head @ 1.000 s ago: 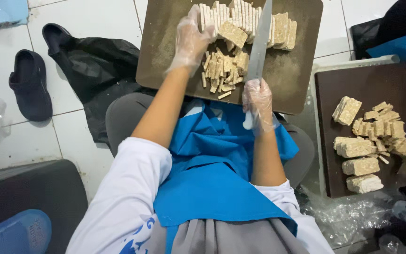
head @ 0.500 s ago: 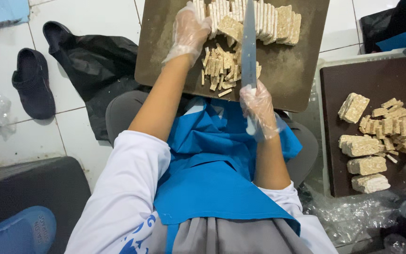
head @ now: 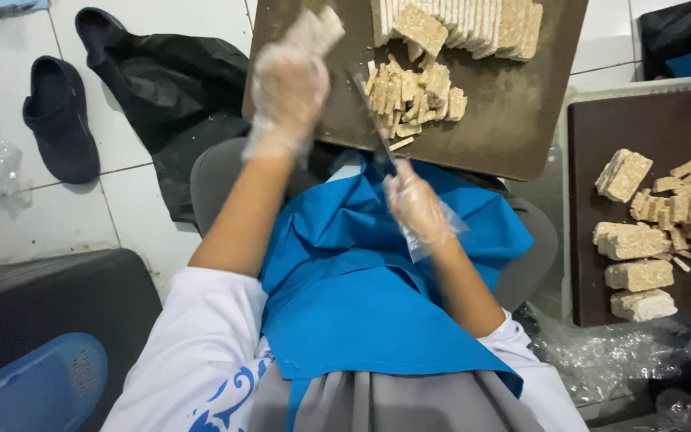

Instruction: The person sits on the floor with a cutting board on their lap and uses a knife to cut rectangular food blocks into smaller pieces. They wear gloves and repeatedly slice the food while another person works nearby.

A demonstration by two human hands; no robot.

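Both my hands wear thin clear plastic gloves. My left hand (head: 289,84) is raised above the near left edge of a brown cutting board (head: 505,136) and holds a pale block of tempeh (head: 320,28), blurred by motion. My right hand (head: 417,204) grips the handle of a long knife (head: 369,120) whose blade points up and left over the board's near edge. A pile of cut tempeh sticks (head: 413,96) lies on the board just right of the blade. A row of sliced tempeh (head: 461,24) lies along the far edge.
A second dark board (head: 585,272) at right carries tempeh blocks (head: 637,276) and cut pieces (head: 685,204). A blue apron (head: 361,280) covers my lap. A black bag (head: 177,88) and a dark sandal (head: 57,116) lie on the white tiles at left, crumpled clear plastic (head: 601,360) at lower right.
My left hand has lifted off the board toward me with a tempeh piece. The knife has swung from upright to leaning left, and my right hand moved down.
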